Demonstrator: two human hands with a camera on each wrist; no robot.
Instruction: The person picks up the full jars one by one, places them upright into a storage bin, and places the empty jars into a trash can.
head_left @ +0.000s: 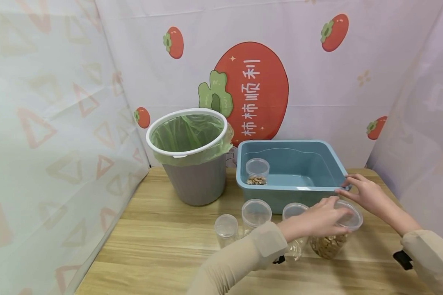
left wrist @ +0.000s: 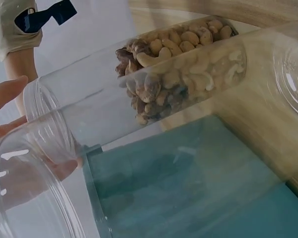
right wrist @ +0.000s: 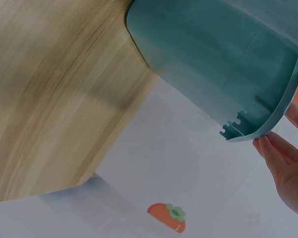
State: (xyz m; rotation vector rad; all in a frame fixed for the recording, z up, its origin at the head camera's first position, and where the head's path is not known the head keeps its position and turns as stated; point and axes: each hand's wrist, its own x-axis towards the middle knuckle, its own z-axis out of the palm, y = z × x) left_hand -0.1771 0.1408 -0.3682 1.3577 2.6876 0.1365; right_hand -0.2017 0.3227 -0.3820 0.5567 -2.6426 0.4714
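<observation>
My left hand [head_left: 319,219] grips a clear plastic jar [head_left: 328,247] by its lid, with the fingers spread round it. Cashews and darker nuts [left wrist: 174,64] fill the jar's lower part in the left wrist view. At the right front corner of a blue plastic basin [head_left: 291,188], my right hand [head_left: 371,198] pinches the rim with thumb and fingers. That same grip on the rim shows in the right wrist view, at the hand's fingertips [right wrist: 268,141]. Inside the basin, at its left, stands another lidded jar [head_left: 257,170] with nuts at the bottom.
Three more clear lidded jars stand in front of the basin: a narrow one [head_left: 227,229], a wider one [head_left: 256,213] and one [head_left: 294,209] partly behind my left forearm. A grey bin [head_left: 199,180] with a green liner stands left of the basin on the wooden table [head_left: 151,246].
</observation>
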